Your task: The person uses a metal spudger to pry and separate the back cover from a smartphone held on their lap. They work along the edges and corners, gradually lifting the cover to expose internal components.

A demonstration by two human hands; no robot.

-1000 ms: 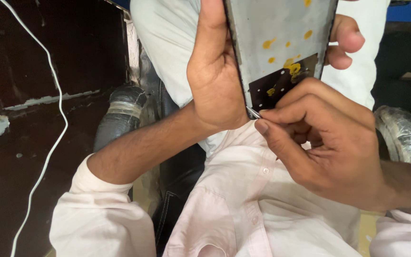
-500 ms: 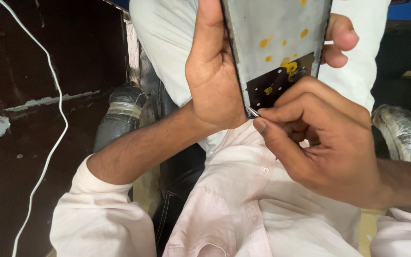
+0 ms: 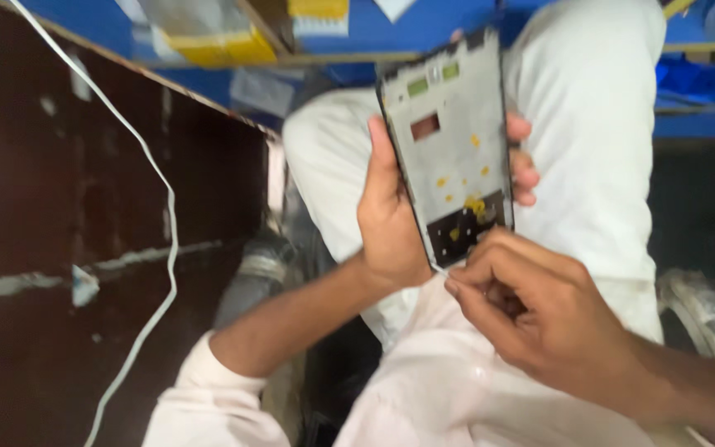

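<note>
My left hand (image 3: pixel 395 217) grips a grey metal phone frame (image 3: pixel 450 145) upright over my lap, thumb along its left edge and fingertips showing at its right edge. The frame has yellow spots, a small rectangular cut-out near the top and a dark patch at its lower end. My right hand (image 3: pixel 539 310) is closed just below the frame, pinching a thin pointed tool (image 3: pixel 439 266) whose tip touches the frame's bottom left corner. The picture is blurred.
A white cable (image 3: pixel 159 207) hangs down the dark brown wall (image 3: pixel 59 207) at left. A blue shelf (image 3: pixel 424 33) with yellow and white packets runs along the top. A crinkled clear plastic bag (image 3: pixel 709 310) lies at right. My legs wear pale trousers (image 3: pixel 597 124).
The view has tilted up, so the whole phone frame and the blue shelf now show. Both hands keep the same hold at the frame's lower corner.
</note>
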